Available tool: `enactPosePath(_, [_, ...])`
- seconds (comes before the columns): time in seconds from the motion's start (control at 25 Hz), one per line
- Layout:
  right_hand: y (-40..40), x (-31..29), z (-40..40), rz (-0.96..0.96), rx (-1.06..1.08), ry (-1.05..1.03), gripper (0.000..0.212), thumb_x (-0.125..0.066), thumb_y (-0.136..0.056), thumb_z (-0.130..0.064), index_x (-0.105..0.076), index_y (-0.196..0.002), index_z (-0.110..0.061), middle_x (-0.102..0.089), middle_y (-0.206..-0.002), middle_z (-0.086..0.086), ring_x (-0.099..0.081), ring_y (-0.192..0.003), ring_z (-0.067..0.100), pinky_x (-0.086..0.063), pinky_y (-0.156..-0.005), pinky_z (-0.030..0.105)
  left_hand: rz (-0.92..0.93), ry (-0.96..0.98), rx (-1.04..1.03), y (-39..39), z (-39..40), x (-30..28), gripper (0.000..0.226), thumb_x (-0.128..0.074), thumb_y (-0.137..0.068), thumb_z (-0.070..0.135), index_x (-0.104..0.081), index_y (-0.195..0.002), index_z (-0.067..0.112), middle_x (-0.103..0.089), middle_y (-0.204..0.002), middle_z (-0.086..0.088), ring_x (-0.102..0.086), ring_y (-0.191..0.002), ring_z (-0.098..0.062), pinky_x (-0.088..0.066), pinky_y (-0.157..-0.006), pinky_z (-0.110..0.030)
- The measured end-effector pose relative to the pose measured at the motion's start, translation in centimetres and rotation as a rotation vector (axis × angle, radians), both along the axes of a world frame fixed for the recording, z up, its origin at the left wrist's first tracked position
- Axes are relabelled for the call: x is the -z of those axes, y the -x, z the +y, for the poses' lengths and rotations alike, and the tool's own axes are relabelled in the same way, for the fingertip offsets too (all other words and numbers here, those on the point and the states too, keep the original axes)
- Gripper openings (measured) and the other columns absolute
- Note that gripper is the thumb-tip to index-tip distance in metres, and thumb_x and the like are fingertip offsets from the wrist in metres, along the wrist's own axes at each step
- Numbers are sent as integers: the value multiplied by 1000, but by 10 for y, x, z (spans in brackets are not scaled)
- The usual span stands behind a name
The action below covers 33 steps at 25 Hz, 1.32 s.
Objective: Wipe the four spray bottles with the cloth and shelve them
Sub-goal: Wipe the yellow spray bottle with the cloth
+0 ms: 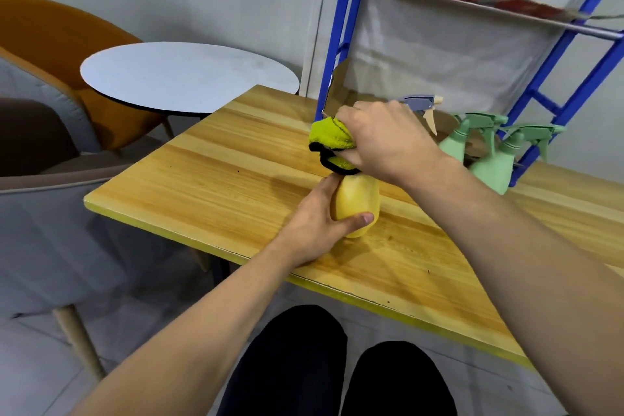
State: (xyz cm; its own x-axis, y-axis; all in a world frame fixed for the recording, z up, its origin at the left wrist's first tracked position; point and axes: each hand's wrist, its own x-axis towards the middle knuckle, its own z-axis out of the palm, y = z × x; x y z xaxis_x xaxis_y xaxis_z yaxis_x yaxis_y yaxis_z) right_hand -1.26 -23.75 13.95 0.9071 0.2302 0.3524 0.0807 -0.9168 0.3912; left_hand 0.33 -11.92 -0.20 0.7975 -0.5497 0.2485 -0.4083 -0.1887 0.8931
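Observation:
A yellow spray bottle stands upright on the wooden table. My left hand grips its lower body, thumb across the front. My right hand holds a yellow-green cloth with black trim bunched over the bottle's top, which is hidden. Behind my right hand, a grey-blue spray head with a beige nozzle shows; its bottle is hidden. Two green spray bottles stand side by side at the foot of the blue shelf frame.
The blue metal shelf rack stands at the table's back right, with a grey crossbar above. A torn cardboard piece leans by its post. A round white table and an orange chair sit to the left.

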Motion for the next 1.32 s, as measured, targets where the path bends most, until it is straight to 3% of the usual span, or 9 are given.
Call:
enactPosePath(0.24, [21, -31, -11, -121, -9, -610, 40, -60, -89, -60, -65, -112, -27, -67, -98, -2, -58, -90, 21, -44, -75, 33, 10, -37, 52, 3, -8, 1, 88, -81, -83, 49, -33, -155, 30, -52, -146, 6, -50, -130, -14, -44, -111, -38])
enactPosePath(0.32, [33, -44, -23, -44, -15, -515, 38, -64, -86, -61, -63, -110, -33, -62, -98, -10, -56, -93, 16, -42, -77, 33, 4, -48, 52, 3, -7, 2, 89, -80, -84, 49, -32, -156, 30, -51, -147, 6, -49, -130, -13, -43, -111, -36])
enactPosePath(0.44, [51, -35, -36, 178, 11, -374, 54, -66, -75, -69, -56, -120, -40, -60, -112, -8, -56, -103, 17, -47, -86, 39, -20, -43, 28, 5, -7, 0, 88, -80, -85, 45, -33, -157, 27, -50, -151, 6, -46, -134, -10, -38, -108, -25])
enactPosePath(0.68, [39, -5, -43, -35, -39, -410, 43, -59, -90, -59, -56, -115, -24, -54, -103, 1, -55, -95, 23, -44, -79, 39, -39, -47, 14, 3, -8, 2, 86, -79, -86, 45, -33, -157, 27, -49, -140, 14, -46, -129, -5, -39, -107, -25])
enactPosePath(0.88, [41, 12, -48, -511, -191, -1396, 30, -68, -92, -42, -65, -111, -19, -71, -97, -6, -67, -93, 11, -56, -84, 34, -31, -27, 37, 5, -7, 0, 79, -78, -84, 48, -38, -151, 35, -54, -137, 16, -52, -122, -1, -44, -106, -23])
enactPosePath(1.0, [57, 35, -50, -591, -122, -1378, 32, -69, -90, -45, -61, -111, -22, -69, -98, -6, -67, -95, 12, -55, -84, 33, -25, -43, 27, 6, -6, 2, 77, -78, -85, 47, -37, -149, 37, -53, -136, 20, -51, -118, 6, -41, -102, -11])
enactPosePath(1.16, [50, 58, -36, -593, -18, -1282, 37, -60, -94, -52, -55, -115, -22, -65, -105, 0, -63, -100, 15, -52, -87, 36, -56, -18, 22, 5, -8, 3, 83, -78, -85, 48, -36, -155, 30, -54, -145, 12, -52, -129, -6, -44, -110, -30])
enactPosePath(1.24, [46, 57, -29, -670, -20, -1491, 29, -57, -98, -47, -57, -115, -24, -67, -103, -6, -64, -100, 5, -52, -87, 28, -53, -18, 22, 6, -8, 2, 82, -78, -85, 48, -37, -154, 31, -56, -143, 12, -54, -127, -6, -46, -109, -32])
enactPosePath(1.32, [48, 59, -30, -701, -60, -1888, 30, -57, -97, -47, -59, -122, -29, -70, -104, -17, -63, -103, -6, -51, -95, 24, -45, -29, 29, 7, -7, 1, 80, -78, -85, 49, -37, -152, 35, -54, -142, 14, -53, -128, -6, -45, -109, -31])
